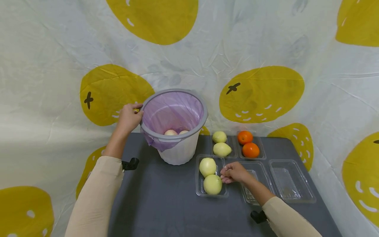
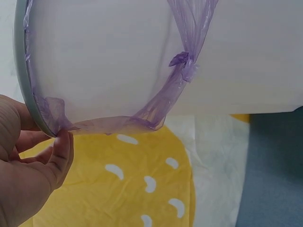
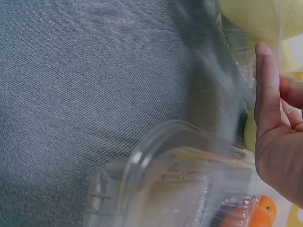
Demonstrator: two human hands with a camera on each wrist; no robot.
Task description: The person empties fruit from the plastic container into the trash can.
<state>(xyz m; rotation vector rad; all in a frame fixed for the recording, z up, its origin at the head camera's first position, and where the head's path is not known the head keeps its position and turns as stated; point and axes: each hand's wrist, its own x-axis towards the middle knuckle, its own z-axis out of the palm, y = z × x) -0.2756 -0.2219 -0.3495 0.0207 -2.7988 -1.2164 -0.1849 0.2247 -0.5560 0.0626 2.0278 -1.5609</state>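
Observation:
My left hand (image 1: 129, 118) pinches the grey rim of a white bin (image 1: 181, 149), thumb and fingers on either side. A purple plastic bag (image 2: 194, 28) lines the bin, and pale round fruits (image 1: 170, 132) show inside it. My right hand (image 1: 234, 172) holds the right edge of a clear plastic tray (image 1: 197, 189), its thumb (image 3: 267, 85) against the tray's side. Two pale yellow-green round fruits (image 1: 212, 184) sit in that tray, one behind the other. Part of the right hand's grip is cut off in the right wrist view.
Behind stand a tray with two yellowish fruits (image 1: 222, 149) and another with two orange fruits (image 1: 250, 150). Right of my right hand are two clear trays without fruit, one the far-right tray (image 1: 291, 181). A fruit-patterned cloth (image 1: 189, 59) hangs behind the dark table (image 1: 165, 204).

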